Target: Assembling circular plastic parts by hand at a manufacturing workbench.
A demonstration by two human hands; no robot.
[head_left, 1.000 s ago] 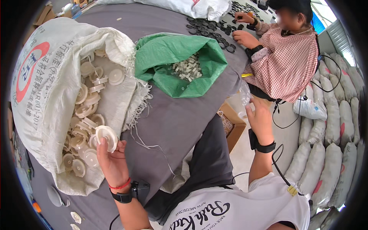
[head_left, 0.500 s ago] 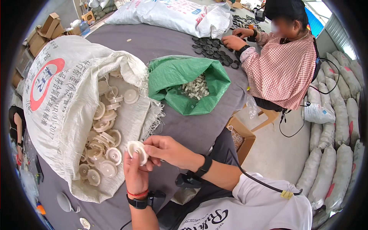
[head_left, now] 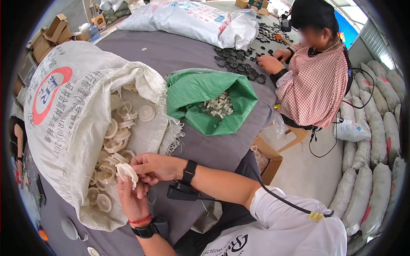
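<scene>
A cream-coloured round plastic part with a raised hub (head_left: 127, 172) is held up, tilted, over the near edge of a white woven sack (head_left: 98, 89). My left hand (head_left: 134, 202) grips it from below. From the right, my right hand (head_left: 154, 168) pinches its rim between thumb and fingers. More cream round parts (head_left: 112, 144) spill from the sack's open mouth, just beyond my hands. A green woven sack (head_left: 188, 91) stands open farther right, with small white plastic pieces (head_left: 218, 105) inside.
A grey cloth (head_left: 164, 49) covers the table. Black round parts (head_left: 239, 64) lie near a person in a checked smock (head_left: 311, 81) at the far right. A full white sack (head_left: 183, 19) lies at the back. A cardboard box (head_left: 272, 167) with rings stands beside the table.
Both my hands have moved left with the round part, toward the pile in the white sack. The other person's hands have shifted slightly away from the black parts.
</scene>
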